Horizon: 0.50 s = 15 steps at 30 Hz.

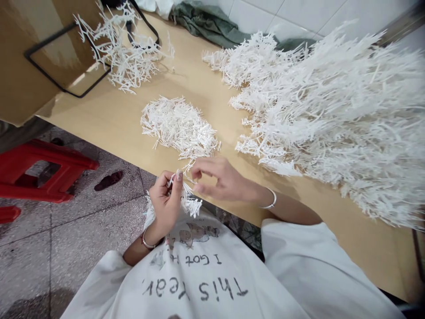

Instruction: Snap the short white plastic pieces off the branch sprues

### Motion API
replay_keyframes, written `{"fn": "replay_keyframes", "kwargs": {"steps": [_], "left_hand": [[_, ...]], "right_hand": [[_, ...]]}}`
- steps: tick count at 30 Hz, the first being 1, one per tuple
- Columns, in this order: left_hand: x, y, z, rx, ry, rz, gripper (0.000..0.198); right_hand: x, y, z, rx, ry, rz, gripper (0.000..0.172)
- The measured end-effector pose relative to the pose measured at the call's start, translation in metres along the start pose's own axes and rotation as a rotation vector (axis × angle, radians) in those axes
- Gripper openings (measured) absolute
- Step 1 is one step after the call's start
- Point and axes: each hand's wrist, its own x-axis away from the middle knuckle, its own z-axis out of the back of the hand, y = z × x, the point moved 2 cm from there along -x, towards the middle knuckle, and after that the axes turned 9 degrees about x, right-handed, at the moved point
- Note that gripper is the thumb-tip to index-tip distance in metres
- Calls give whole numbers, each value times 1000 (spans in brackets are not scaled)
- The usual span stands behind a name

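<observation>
My left hand (168, 199) is closed, its thumb and fingers pinching a bundle of thin white plastic-looking strands (191, 204) whose forked ends hang out below the fingers. Just to its right, my right hand (226, 181) has thumb and forefinger curled toward each other in a loose pinch. A thin white strand runs to those fingertips from the left hand. Directly beyond both hands lies a small heap of short white strands (179, 126) on the tan table (129, 128). Some white pieces also show beneath my left hand, over my lap.
A large pile of white branching pieces (318, 106) covers the table's right side. Tangled white branches (129, 62) lie at the far left by a black wire frame (66, 93) and a cardboard box (43, 40). Green cloth (206, 22) lies along the wall. A red stool (43, 170) stands left.
</observation>
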Motion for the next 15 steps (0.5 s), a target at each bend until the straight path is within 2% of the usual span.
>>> {"fn": "replay_keyframes", "kwargs": {"steps": [3,6,11,15], "left_hand": [[0,-2,0,-37,-16,-26,30],[-2,-5,0,59,-70,19,33],[-6,-3,6,238,-241,182,30],[-8,-2,13,281,-443,393,29]], "right_hand": [[5,-14,-10,-3,-91,25,34],[4,-18,-12,-90,-144,-10,31],[2,-15,-7,-400,-206,-172,35],[4,-12,-9,-576,-243,-229,38]]}}
